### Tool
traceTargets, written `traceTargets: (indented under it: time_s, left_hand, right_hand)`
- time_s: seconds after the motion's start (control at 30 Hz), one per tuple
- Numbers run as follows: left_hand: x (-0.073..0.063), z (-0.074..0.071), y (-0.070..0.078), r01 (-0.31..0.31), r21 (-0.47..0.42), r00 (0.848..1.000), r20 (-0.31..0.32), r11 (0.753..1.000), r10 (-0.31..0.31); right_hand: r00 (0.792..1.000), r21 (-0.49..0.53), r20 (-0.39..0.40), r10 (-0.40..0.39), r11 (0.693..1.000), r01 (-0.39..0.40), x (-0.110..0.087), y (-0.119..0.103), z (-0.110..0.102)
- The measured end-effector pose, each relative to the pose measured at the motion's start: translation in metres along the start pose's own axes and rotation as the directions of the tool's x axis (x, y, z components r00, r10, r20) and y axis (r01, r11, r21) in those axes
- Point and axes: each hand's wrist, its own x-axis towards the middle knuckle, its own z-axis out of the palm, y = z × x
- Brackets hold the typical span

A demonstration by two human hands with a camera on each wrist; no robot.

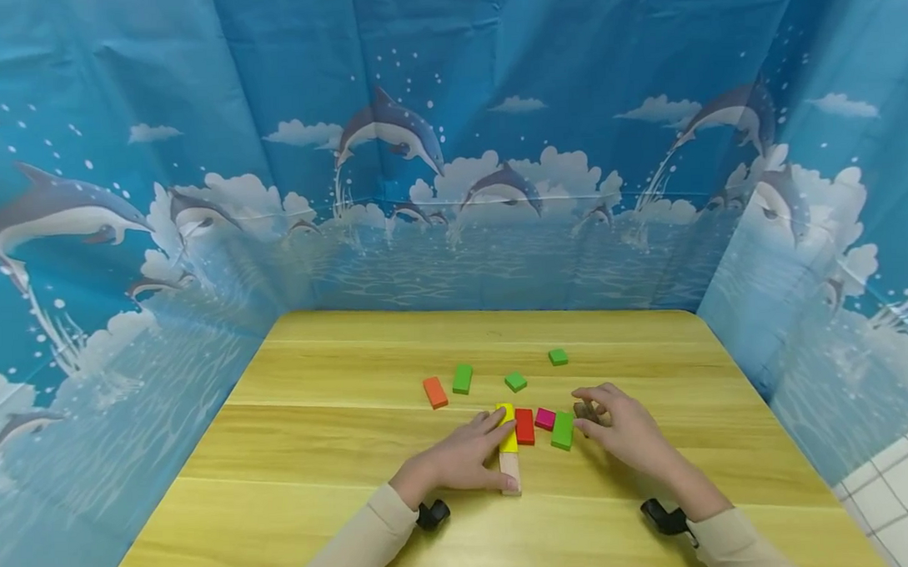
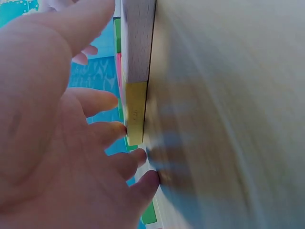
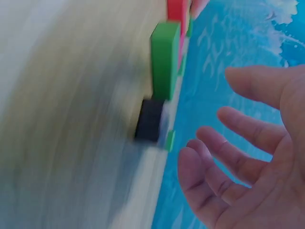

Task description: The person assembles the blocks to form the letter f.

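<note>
Pale block (image 1: 509, 465) lies on the table (image 1: 317, 447), end to end with a yellow block (image 1: 508, 442); the left hand (image 1: 463, 460) rests thumb and relaxed fingers on them. The right hand (image 1: 626, 428), fingers loosely bent and parted, is at a brown block (image 1: 583, 411); beyond lies an orange block (image 1: 435, 393).

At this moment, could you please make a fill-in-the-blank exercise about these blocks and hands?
1. The dark block is nearest to the ____ hand.
2. The block between the yellow block and the pink block is ____.
3. The orange block has as its nearest neighbour a ____ block.

Missing words: right; red; green.
</note>
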Motion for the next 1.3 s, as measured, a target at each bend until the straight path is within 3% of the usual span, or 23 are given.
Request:
traceTargets:
  time_s: [0.27,0.53,1.03,1.3]
  left_hand:
    - [-0.001,0.001,-0.001,-0.002,-0.041,1.000,0.001,0.999,0.002]
    - [-0.005,0.002,-0.002,-0.009,-0.063,1.000,-0.018,0.998,0.008]
    - [-0.004,0.007,-0.004,-0.021,-0.091,0.995,-0.098,0.996,0.012]
    - [-0.004,0.010,-0.003,-0.016,-0.092,0.991,-0.135,0.996,0.004]
  right_hand:
    - [0.995,-0.068,0.047,-0.086,0.994,0.089,0.000,0.024,0.001]
    - [0.990,-0.098,0.098,-0.100,0.989,0.110,0.002,0.032,0.005]
    - [0.991,-0.109,0.136,-0.017,0.994,0.032,0.009,0.029,0.001]
    - [0.989,-0.060,0.129,0.070,0.996,-0.063,0.011,0.028,0.000]
